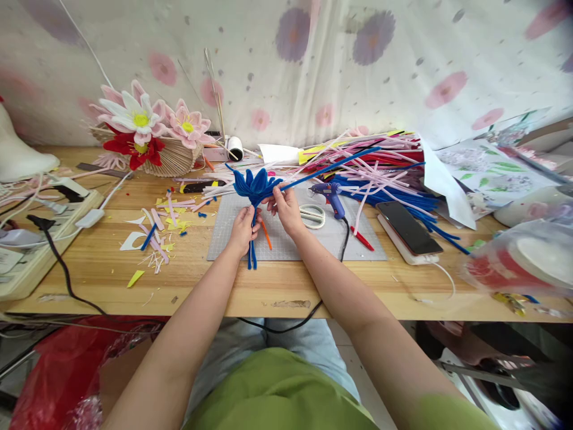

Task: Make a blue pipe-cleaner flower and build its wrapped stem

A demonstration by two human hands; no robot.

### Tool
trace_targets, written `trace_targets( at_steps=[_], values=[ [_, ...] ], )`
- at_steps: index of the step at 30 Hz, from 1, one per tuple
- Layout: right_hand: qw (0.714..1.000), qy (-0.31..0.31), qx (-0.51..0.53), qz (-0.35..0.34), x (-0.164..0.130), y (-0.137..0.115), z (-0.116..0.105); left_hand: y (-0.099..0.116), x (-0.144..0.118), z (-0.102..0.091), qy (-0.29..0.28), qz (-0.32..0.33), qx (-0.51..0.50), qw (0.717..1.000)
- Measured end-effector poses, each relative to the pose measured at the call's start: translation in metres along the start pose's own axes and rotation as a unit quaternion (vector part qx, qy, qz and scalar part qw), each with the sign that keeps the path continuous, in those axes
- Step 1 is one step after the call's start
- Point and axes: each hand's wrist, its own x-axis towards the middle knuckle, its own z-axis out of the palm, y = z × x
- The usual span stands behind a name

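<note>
Over the grey mat (322, 242), left hand (243, 230) clenches the blue flower (255, 184) stems; right hand (285, 206) pinches a blue pipe cleaner (331, 167).

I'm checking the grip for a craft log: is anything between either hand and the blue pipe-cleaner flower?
Nothing visible. The left hand grips the stems of the blue pipe-cleaner flower directly, and the right hand pinches it just below the petals, along with a long blue pipe cleaner.

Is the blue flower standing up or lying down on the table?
Standing up. The left hand holds the blue flower by its stems, petals on top.
</note>
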Motion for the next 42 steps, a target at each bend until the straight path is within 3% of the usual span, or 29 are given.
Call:
trace_targets(
  at_steps=[12, 24, 29, 35, 42],
  values=[
    [0.999, -0.033, -0.001, 0.012, -0.004, -0.003, 0.004, -0.003, 0.002, -0.001, 0.022, 0.024, 0.040, 0.999],
    [0.993, -0.049, -0.106, -0.010, -0.011, 0.002, 0.005, 0.001, 0.001, 0.000, 0.062, 0.019, 0.015, 0.998],
    [0.983, -0.012, -0.184, -0.019, -0.012, 0.007, 0.008, -0.001, 0.001, 0.001, 0.063, 0.033, 0.034, 0.997],
    [0.983, 0.041, -0.176, -0.004, -0.010, 0.010, 0.006, 0.001, 0.001, 0.001, 0.023, 0.011, -0.012, 1.000],
    [0.989, 0.026, -0.144, -0.004, -0.012, 0.011, 0.009, 0.006, 0.003, -0.003, 0.009, -0.018, -0.015, 1.000]
  ],
)
